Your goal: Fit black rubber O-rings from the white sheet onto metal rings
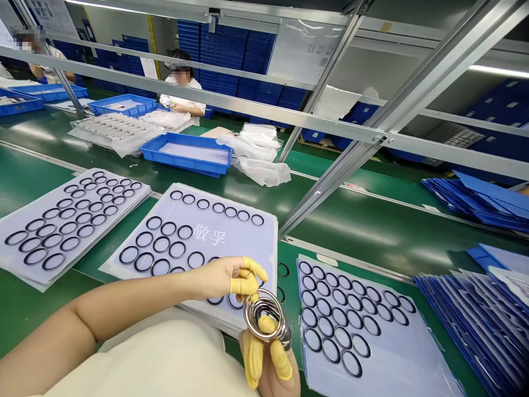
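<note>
Shiny metal ring stack (266, 317) between left hand (219, 278), right hand (270, 375); yellow finger cots (252, 355).

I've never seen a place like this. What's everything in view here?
sheets of black rings: three, pale lilac, on the belt ahead.
conveyor belt: one, green, under the sheets.
plastic trays: four, blue, further along.
sheet piles: two, blue, at right.
overhead rails: several, silver, above the belt.
co-workers: two, white tops, far end.
metal rings: one stack, silver, in the right hand.
left hand: one, yellow finger cots, beside the rings.
right hand: one, yellow finger cots, holding the rings.
</note>
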A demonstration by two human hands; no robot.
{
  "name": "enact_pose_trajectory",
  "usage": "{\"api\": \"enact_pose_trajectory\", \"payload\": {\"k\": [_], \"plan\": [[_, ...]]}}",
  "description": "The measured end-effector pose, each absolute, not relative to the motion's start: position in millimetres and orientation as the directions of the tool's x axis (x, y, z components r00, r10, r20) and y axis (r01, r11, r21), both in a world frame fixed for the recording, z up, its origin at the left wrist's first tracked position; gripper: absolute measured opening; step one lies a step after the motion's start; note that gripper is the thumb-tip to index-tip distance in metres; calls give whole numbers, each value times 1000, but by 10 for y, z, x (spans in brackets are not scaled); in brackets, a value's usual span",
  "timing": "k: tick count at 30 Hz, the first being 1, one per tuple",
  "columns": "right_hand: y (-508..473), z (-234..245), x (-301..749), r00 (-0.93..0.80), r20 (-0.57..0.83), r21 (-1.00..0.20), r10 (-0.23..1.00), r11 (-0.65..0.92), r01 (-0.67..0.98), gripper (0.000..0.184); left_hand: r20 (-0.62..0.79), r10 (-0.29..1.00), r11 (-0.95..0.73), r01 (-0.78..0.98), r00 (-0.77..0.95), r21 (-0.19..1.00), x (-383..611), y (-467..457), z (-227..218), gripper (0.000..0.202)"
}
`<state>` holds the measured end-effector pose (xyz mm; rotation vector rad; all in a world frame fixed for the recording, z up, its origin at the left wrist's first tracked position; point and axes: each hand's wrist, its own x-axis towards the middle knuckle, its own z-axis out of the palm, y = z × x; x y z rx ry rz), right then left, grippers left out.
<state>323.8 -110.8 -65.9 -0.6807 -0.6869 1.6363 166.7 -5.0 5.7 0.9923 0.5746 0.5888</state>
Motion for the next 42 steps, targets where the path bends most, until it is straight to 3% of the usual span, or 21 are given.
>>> {"api": "enact_pose_trajectory", "payload": {"k": [5,7,10,12,14,17,21,26,32,36,39,40,42], "plan": [[-1065,-495,3175,-393,-82,-821,916,-286,-495,36,-63,698,66,24,713,998,1569,-62,70,35],[-1005,-380,3159,-489,-89,-865,868,-311,-395,35,-34,601,-76,99,798,992,1524,-30,109,47],[-921,-216,3131,-592,-129,-931,795,-303,-205,34,-7,424,-117,62,906,991,1477,31,157,59],[-894,-138,3107,-596,-171,-961,784,-267,-76,35,15,375,-137,40,927,990,1465,54,191,59],[-893,-102,3089,-568,-176,-978,804,-209,6,36,25,415,-209,68,910,975,1462,57,231,53],[-917,-130,3085,-537,-118,-993,835,-104,57,36,106,504,-317,70,857,946,1463,52,272,39],[-933,-213,3100,-557,-21,-994,830,43,102,34,226,468,-373,-42,854,927,1467,76,248,28],[-904,-200,3078,-544,104,-977,833,188,100,32,225,464,-357,-52,856,933,1482,86,184,25],[-930,-209,3057,-532,140,-974,835,213,79,25,191,505,-371,12,842,928,1465,71,216,22],[-1005,-360,3103,-460,185,-962,868,256,96,31,123,545,-351,92,829,932,1252,102,297,40],[-1053,-474,3168,-401,233,-915,886,339,218,38,-26,690,-95,126,724,987,1044,91,316,31],[-1059,-497,3187,-380,247,-888,892,365,281,39,-94,682,29,102,725,994,994,78,315,27],[-1044,-500,3207,-340,291,-813,894,418,405,42,-210,518,267,77,829,961,948,45,310,32]]}}
